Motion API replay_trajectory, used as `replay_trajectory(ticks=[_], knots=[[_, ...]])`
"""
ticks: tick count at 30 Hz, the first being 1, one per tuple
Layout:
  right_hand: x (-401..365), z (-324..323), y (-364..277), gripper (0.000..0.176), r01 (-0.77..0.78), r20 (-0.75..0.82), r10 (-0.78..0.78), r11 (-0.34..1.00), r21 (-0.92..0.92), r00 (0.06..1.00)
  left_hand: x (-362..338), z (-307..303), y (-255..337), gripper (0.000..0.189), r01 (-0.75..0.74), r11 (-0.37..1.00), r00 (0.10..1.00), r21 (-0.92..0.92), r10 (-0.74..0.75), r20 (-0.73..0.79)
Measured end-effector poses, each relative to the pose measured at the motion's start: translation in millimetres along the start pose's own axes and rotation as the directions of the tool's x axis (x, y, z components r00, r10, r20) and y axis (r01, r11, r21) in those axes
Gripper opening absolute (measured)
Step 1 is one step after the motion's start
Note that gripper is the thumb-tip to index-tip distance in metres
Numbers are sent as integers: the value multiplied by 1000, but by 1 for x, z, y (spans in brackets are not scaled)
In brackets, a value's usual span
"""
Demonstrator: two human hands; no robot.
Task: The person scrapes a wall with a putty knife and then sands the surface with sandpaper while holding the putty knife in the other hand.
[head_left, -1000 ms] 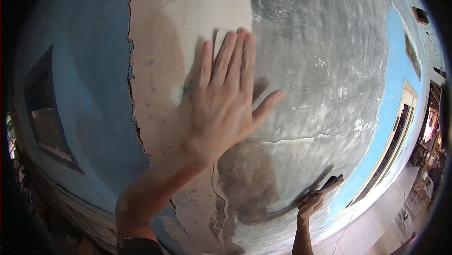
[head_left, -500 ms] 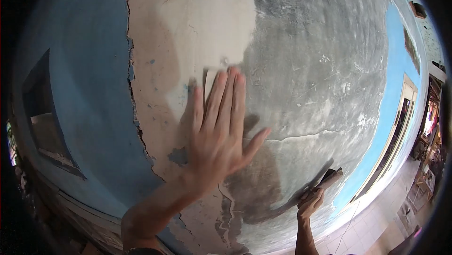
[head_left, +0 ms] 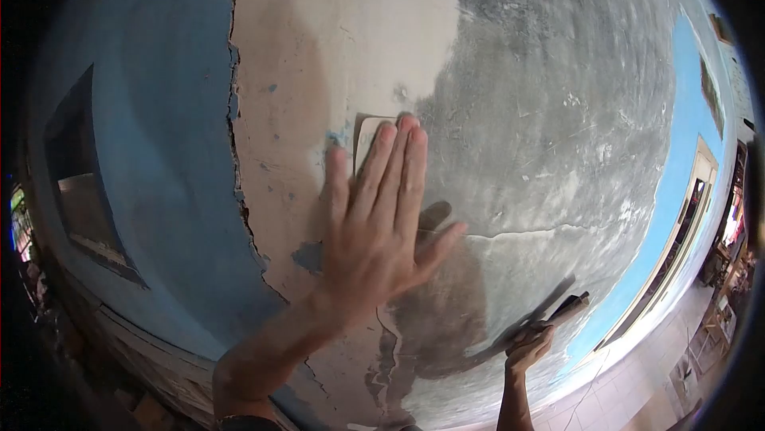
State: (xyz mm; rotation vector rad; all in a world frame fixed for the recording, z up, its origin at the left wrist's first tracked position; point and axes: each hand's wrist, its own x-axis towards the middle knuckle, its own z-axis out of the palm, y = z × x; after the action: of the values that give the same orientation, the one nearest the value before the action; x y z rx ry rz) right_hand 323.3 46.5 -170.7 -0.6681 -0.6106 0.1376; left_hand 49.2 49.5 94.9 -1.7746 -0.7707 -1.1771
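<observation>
left hand (head_left: pixel 374 232) flat on wall (head_left: pixel 542 112), scraper (head_left: pixel 570 309) lower right, window (head_left: pixel 80 184) far left

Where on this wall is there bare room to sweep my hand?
Open: the grey plaster between the left hand and the blue strip, above the crack; beige plaster above the pale sheet. Crowded low right, where the right hand holds a flat tool.

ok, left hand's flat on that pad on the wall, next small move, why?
Probably rub the pad under the left hand sideways onto the rough grey patch: it sits right at the edge of the smooth beige plaster. The right hand holds the tool well below, clear.
</observation>
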Motion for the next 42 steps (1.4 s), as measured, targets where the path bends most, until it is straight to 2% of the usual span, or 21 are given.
replay_trajectory(ticks=[4,6,10,13,14,16,20,23,26,27,29,30,33,35,36,39,41,42], knots=[[5,-10,24,43,144,-7,-144,990,-9,990,34,-6,-12,87,19,999,997,37,-16,-73],[4,-6,13,42,111,37,-110,994,-12,993,44,-2,-8,88,46,999,993,-4,-46,-112],[4,-14,14,45,20,22,-20,999,-25,1000,9,1,9,85,127,991,991,-32,-128,-34],[8,-23,21,42,88,144,-79,994,-59,986,-15,5,14,87,108,993,994,-54,-107,11],[7,-9,16,43,174,68,-171,984,-47,983,-11,4,10,85,91,996,996,-25,-91,2],[7,-10,13,43,88,89,-84,995,-43,992,9,1,0,80,72,995,997,62,-70,-40],[5,-19,0,45,-63,180,73,996,-61,981,51,1,-12,81,90,993,989,73,-80,-128],[9,-23,1,45,-58,185,79,992,-114,980,37,-1,-3,83,98,994,991,52,-93,-92],[15,-32,2,45,-70,294,86,995,-67,952,3,5,7,85,69,997,998,42,-68,-9],[17,-29,8,44,-38,222,55,996,-78,974,4,6,4,86,66,997,998,35,-66,-7],[22,-33,4,44,-65,225,85,993,-96,970,7,4,2,86,69,997,998,21,-69,7],[25,-35,1,44,-122,193,137,989,-85,972,17,2,1,81,92,995,996,38,-92,-18],[39,-54,14,43,-186,60,193,977,-104,979,53,-4,-10,90,21,999,999,28,-21,-28],[47,-71,22,40,-230,131,227,973,11,965,60,-2,-12,92,13,998,1000,57,-12,-29],[50,-74,23,38,-240,124,244,970,-44,962,59,1,-12,92,15,998,1000,59,-13,-29],[48,-80,33,38,-397,-102,393,917,-26,914,37,7,6,93,74,995,997,73,-76,32],[51,-96,57,41,-243,1,243,970,25,970,26,6,10,95,91,992,991,84,-98,91],[49,-80,47,43,-301,-32,307,946,123,951,26,1,5,97,62,992,988,111,-77,136]])
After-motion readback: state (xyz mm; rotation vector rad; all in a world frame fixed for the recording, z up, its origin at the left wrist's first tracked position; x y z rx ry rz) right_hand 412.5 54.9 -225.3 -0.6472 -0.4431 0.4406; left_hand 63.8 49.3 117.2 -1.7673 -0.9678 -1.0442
